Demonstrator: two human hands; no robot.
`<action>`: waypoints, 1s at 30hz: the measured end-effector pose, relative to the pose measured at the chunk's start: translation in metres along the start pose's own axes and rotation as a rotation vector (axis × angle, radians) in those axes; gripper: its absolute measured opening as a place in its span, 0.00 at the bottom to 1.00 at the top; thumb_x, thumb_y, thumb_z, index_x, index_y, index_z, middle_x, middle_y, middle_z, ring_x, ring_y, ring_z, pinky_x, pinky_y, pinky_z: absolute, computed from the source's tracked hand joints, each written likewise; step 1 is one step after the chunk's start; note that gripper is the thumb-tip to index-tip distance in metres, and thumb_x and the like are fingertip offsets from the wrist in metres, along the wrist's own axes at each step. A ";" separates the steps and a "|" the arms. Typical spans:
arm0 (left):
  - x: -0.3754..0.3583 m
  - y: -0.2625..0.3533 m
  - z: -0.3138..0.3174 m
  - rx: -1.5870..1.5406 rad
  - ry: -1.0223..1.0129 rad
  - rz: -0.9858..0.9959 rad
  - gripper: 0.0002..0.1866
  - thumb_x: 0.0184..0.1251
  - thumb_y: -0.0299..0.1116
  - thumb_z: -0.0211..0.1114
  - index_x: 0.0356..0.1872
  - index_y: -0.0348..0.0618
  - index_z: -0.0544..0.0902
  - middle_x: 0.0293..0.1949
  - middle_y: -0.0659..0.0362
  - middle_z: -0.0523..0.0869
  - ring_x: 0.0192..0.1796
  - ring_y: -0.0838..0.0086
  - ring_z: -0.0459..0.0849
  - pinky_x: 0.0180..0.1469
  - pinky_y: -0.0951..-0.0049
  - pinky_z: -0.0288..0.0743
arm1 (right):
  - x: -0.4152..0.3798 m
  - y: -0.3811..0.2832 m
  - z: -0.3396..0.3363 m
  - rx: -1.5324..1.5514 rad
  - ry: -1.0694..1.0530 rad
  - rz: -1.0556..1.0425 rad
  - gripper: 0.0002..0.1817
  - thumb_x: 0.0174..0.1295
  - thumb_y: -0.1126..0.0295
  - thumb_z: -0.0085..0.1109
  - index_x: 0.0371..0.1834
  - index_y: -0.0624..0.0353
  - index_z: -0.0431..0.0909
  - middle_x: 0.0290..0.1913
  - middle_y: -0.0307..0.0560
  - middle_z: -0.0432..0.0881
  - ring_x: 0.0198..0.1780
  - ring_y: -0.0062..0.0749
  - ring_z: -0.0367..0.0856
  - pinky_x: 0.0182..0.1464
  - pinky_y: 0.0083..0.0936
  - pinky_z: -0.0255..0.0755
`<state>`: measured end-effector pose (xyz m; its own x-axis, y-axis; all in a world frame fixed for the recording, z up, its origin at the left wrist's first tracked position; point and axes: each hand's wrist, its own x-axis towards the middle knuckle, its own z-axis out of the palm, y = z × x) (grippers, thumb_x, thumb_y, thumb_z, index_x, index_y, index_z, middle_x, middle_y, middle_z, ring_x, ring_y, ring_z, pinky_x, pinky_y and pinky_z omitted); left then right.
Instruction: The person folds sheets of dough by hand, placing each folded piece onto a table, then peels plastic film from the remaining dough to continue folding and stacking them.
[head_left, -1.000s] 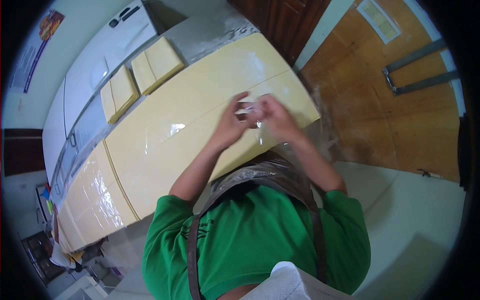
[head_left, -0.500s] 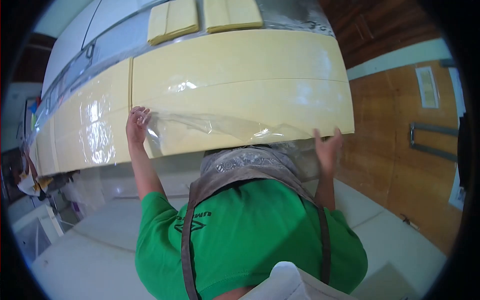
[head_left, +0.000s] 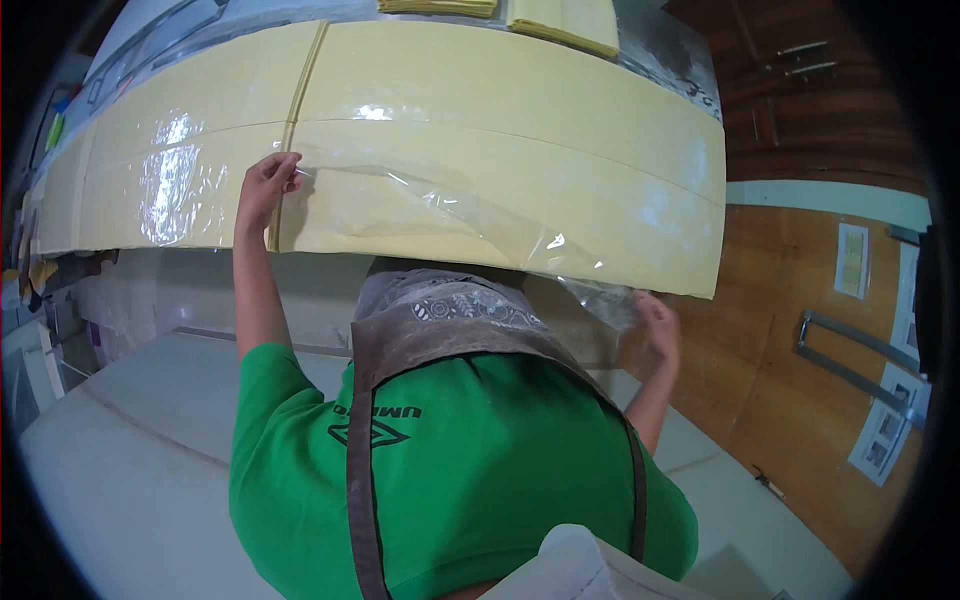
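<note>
Long pale yellow sheets (head_left: 480, 70) cover the table in front of me, shiny in places under clear film. A loose length of clear plastic film (head_left: 440, 203) runs slantwise over the near part. My left hand (head_left: 270, 187) pinches its left end, close to the raised double seam (head_left: 303, 85) between two sheets. At the right, my right hand (head_left: 657, 322) is closed on the film's other end, just off the front edge of the sheets. The film hangs a little over that edge, in front of my apron (head_left: 470, 310).
Folded yellow stacks (head_left: 565, 22) lie at the table's far side, on a wet-looking surface. To the right are a wooden door (head_left: 760, 270) with a metal handle (head_left: 860, 340) and dark cabinets (head_left: 800, 100). Another person is partly visible at the far left edge.
My right hand, with fingers apart before, has closed on the film's right end. The film is now stretched more between both hands. The whole view has shifted and turned slightly.
</note>
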<state>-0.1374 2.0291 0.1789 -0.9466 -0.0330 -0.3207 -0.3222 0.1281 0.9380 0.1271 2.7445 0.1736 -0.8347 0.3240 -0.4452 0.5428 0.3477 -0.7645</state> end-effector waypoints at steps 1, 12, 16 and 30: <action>0.005 -0.003 0.000 -0.011 0.020 0.012 0.16 0.74 0.38 0.65 0.51 0.34 0.84 0.32 0.63 0.82 0.32 0.81 0.81 0.37 0.78 0.78 | 0.000 -0.022 -0.019 0.100 0.037 0.090 0.11 0.70 0.64 0.63 0.44 0.61 0.87 0.42 0.37 0.86 0.45 0.20 0.80 0.51 0.23 0.75; 0.040 0.009 0.067 0.355 0.174 0.039 0.16 0.74 0.44 0.64 0.45 0.42 0.87 0.22 0.63 0.80 0.16 0.80 0.74 0.18 0.74 0.68 | 0.130 -0.098 -0.086 0.611 0.358 0.272 0.22 0.70 0.50 0.62 0.54 0.57 0.79 0.33 0.34 0.81 0.28 0.20 0.77 0.33 0.22 0.77; 0.028 -0.003 0.063 0.442 0.211 0.084 0.17 0.74 0.46 0.64 0.46 0.43 0.88 0.21 0.64 0.80 0.19 0.81 0.74 0.21 0.74 0.66 | 0.137 -0.055 -0.112 0.346 0.133 0.246 0.19 0.71 0.56 0.62 0.57 0.56 0.77 0.35 0.36 0.83 0.30 0.23 0.80 0.37 0.24 0.81; 0.046 0.069 0.022 0.698 0.294 0.788 0.11 0.75 0.34 0.64 0.50 0.43 0.89 0.36 0.61 0.87 0.27 0.80 0.75 0.31 0.82 0.67 | 0.128 -0.090 -0.129 0.164 0.454 -0.054 0.11 0.78 0.60 0.49 0.53 0.54 0.73 0.34 0.36 0.77 0.24 0.18 0.70 0.23 0.19 0.65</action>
<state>-0.2029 2.0583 0.2261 -0.8800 0.0810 0.4679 0.3640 0.7480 0.5550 -0.0168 2.8681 0.2460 -0.7164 0.6735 -0.1824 0.4478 0.2433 -0.8604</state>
